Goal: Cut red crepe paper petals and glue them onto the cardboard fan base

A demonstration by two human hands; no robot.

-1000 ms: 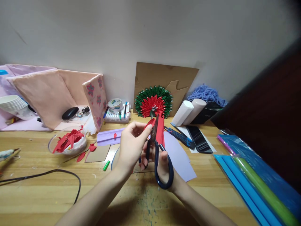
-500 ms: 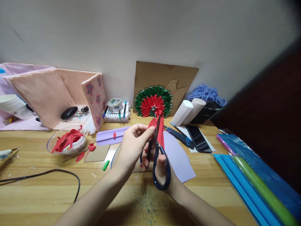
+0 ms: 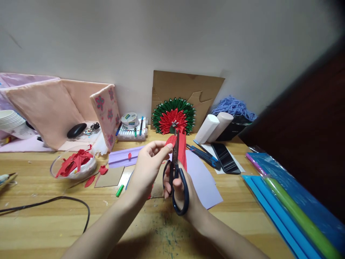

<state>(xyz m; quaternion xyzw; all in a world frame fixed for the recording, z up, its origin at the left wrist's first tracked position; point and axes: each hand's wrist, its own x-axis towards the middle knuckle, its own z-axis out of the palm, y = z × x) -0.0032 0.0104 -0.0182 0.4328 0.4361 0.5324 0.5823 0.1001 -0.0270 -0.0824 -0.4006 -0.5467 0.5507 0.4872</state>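
My left hand (image 3: pixel 147 169) pinches a folded strip of red paper (image 3: pixel 182 149) upright above the wooden desk (image 3: pixel 54 230). My right hand (image 3: pixel 183 194) grips dark blue-handled scissors (image 3: pixel 176 180), fingers through the loops. The blades point up and lie closed against the red paper's left edge. Both hands meet at the middle of the desk, above a lilac paper sheet (image 3: pixel 202 180).
A clear bowl (image 3: pixel 72 165) of red scraps sits left, with a black cable (image 3: pixel 54 205) in front. A red and green paper fan (image 3: pixel 174 120) leans on cardboard at the wall. Marker set (image 3: pixel 132 133), phone (image 3: pixel 225 158), white tubes (image 3: pixel 212 127); rolled blue and green sheets (image 3: pixel 291 212) right.
The scissor blades have closed on the red paper and a small red piece has dropped below my left hand. Both hands shifted slightly left and down.
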